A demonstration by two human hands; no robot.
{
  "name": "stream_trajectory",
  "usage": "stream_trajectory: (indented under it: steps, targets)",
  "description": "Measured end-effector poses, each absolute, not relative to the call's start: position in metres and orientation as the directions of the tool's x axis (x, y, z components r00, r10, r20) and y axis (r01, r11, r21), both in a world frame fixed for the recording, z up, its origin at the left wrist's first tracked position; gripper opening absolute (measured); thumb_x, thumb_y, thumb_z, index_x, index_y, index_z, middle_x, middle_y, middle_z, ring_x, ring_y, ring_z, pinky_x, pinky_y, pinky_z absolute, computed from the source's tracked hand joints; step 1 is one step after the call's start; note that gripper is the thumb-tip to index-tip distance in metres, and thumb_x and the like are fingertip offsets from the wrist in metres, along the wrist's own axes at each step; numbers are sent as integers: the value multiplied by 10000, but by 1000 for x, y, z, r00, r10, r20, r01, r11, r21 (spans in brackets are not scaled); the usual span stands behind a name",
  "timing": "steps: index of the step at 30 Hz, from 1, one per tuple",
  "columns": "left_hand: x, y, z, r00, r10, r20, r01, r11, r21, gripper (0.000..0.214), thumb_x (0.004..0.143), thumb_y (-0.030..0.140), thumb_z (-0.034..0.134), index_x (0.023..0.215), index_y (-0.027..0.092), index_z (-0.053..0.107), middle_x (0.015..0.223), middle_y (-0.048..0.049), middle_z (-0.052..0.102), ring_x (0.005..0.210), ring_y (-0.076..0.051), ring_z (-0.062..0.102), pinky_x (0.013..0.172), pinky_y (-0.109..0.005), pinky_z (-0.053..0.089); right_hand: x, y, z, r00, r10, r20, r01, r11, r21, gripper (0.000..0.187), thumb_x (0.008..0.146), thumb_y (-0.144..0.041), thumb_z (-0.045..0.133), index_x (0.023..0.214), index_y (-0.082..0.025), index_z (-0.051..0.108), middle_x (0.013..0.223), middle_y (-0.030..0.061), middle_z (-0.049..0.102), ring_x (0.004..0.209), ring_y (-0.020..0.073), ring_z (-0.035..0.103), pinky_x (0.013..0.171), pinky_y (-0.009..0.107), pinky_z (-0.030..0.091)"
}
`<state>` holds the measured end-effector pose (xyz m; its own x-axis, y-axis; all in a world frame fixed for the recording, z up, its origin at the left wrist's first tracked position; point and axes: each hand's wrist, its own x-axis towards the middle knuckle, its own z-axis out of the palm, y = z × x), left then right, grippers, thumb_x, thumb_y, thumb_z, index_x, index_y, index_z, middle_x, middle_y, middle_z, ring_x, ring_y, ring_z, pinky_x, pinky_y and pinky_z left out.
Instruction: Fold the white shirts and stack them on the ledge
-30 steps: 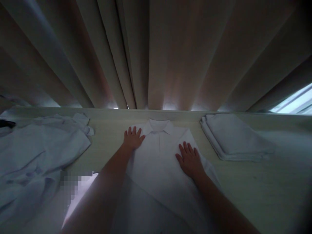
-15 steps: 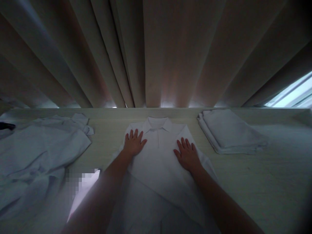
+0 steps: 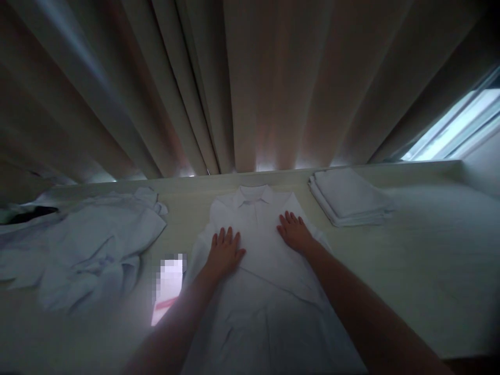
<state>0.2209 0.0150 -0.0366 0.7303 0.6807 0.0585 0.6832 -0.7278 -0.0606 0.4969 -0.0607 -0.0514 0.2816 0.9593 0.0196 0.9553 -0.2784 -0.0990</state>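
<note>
A white collared shirt lies spread out in front of me, its collar at the far end and its front placket facing up. Flat on the left part of its chest rests my left hand, fingers apart. My right hand lies on the right part of the chest, higher up near the shoulder, with its fingers spread too. Neither hand grips the fabric. Folds and wrinkles cross the shirt below the hands, and my forearms cover parts of its sides.
Crumpled white clothes lie at the left, with a dark object beyond. A lit phone-like screen, partly blurred out, is beside my left forearm. Folded white garments are stacked at the right. Curtains hang behind; a bright window shows right.
My left hand has slid down the shirt, toward me. The right hand stays near the shoulder, shifted slightly upward. The camera view has tilted and moved a little.
</note>
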Motion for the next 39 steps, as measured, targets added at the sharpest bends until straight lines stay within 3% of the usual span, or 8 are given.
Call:
stream_trajectory:
  steps: [8,15,20,32,39]
  targets:
    - [189,-30,-29,704,708,51,710,-703,-38,591,852,521,251,1368,233,252,1441,-117,220,1324,-318,113,1033,-515,84,462,-137,-43,83,996,-17,985,-85,-151,609,890,-506,136,1389,-171,234,1454,106,136,1327,253,85,1044,456,149]
    - [176,-68,-34,706,708,-8,708,-706,8,587,849,536,251,1371,267,242,1456,-85,189,1329,-310,96,1026,-531,88,457,-187,-51,144,989,-23,985,-145,-97,607,885,-508,197,1389,-172,228,1455,117,121,1327,261,60,1039,484,135]
    - [172,-77,-39,699,714,40,715,-699,-6,562,859,513,246,1373,285,235,1467,-44,155,1339,-281,42,1044,-505,48,452,-197,-61,178,983,54,984,-176,-42,579,882,-493,238,1385,-206,239,1460,85,117,1331,244,32,1047,492,81]
    - [163,-89,-31,671,741,26,741,-671,26,591,855,516,253,1381,251,212,1460,-104,161,1326,-316,100,1023,-535,75,435,-207,-45,119,993,25,992,-118,-41,578,894,-474,198,1388,-176,230,1456,109,119,1328,253,21,1044,485,107]
    - [133,-119,-41,682,731,22,731,-682,33,564,860,512,235,1371,273,242,1464,-80,156,1334,-298,67,1030,-531,53,424,-239,-56,132,991,4,990,-132,-38,581,886,-478,226,1386,-183,239,1457,105,113,1328,261,17,1039,511,91]
